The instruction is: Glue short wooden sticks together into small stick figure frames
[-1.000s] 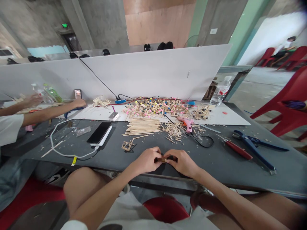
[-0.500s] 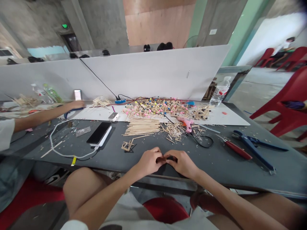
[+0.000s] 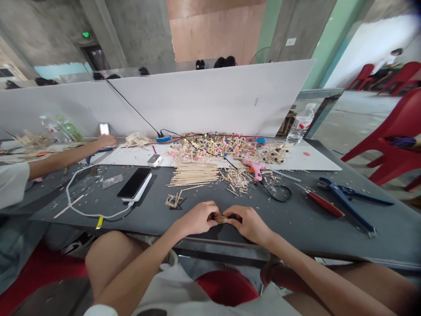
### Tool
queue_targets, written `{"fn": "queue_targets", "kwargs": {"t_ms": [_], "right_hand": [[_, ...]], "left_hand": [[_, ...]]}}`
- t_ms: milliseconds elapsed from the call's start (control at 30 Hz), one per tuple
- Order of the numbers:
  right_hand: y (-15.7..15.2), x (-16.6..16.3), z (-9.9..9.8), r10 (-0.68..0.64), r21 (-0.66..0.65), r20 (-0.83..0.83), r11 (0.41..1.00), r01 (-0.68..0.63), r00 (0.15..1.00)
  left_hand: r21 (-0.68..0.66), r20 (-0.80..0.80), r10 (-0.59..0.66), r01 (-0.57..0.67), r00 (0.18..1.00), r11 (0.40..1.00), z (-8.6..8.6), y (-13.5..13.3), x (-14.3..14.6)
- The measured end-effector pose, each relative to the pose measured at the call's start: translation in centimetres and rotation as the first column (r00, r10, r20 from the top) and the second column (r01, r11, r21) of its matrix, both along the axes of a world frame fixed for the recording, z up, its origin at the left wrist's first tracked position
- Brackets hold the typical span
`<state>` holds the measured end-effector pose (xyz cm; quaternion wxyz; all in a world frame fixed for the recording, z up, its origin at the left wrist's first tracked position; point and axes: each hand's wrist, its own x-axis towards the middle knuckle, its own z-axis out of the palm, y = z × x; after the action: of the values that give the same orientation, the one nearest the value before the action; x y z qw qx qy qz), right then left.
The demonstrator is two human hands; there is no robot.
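Between my two hands, just above the front of the dark table, is a small bundle of short wooden sticks (image 3: 222, 219). My left hand (image 3: 201, 218) pinches its left end, fingers closed. At the other end my right hand (image 3: 247, 223) grips it with thumb and fingertips. The fingers cover both ends, so only the middle shows. Left of my hands lies a small frame of joined sticks (image 3: 173, 200). Beyond them are a row of long thin wooden sticks (image 3: 194, 174) and a heap of short cut pieces (image 3: 237, 180).
A pink glue gun (image 3: 257, 170), a red-handled tool (image 3: 325, 204) and blue cutters (image 3: 348, 197) lie to the right. A phone (image 3: 134, 183) on a white power bank lies left. Colour-tipped sticks (image 3: 210, 147) are piled behind. A co-worker's arm (image 3: 66, 160) reaches in from the left.
My left hand has shifted slightly left, opening a gap between my fingertips where the stick bundle now shows. My right hand has barely moved. The co-worker's sleeve has come further into view.
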<state>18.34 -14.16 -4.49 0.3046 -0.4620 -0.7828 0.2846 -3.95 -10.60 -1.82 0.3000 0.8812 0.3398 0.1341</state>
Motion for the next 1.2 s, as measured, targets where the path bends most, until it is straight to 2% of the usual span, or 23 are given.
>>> {"fn": "queue_targets", "kwargs": {"t_ms": [233,400,567,700,967,1200], "right_hand": [[-0.1,-0.1,0.1,-0.003,0.008,-0.006,1.000,0.003,1.000],[-0.1,-0.1,-0.1,-0.011,0.017,0.004,1.000,0.011,1.000],[-0.1,-0.1,-0.3,-0.004,0.011,-0.001,1.000,0.004,1.000],[-0.1,-0.1,-0.1,-0.002,0.010,-0.002,1.000,0.002,1.000],[-0.2,-0.3,-0.1,-0.006,0.021,0.015,1.000,0.006,1.000],[-0.2,-0.2,-0.3,-0.007,0.020,0.036,1.000,0.006,0.999]], "left_hand": [[0.071,0.005,0.049,-0.049,0.999,0.996,-0.2,-0.4,0.5],[0.216,-0.080,0.201,-0.180,0.976,0.960,-1.5,-1.4,1.8],[0.294,-0.129,0.221,-0.175,0.967,0.940,-2.1,-1.9,2.2],[0.256,-0.108,0.189,-0.156,0.976,0.954,-1.8,-1.4,1.9],[0.043,0.003,0.034,-0.034,0.999,0.999,-0.2,-0.2,0.6],[-0.016,0.009,0.031,-0.031,0.999,0.999,0.0,0.1,0.1]]}}
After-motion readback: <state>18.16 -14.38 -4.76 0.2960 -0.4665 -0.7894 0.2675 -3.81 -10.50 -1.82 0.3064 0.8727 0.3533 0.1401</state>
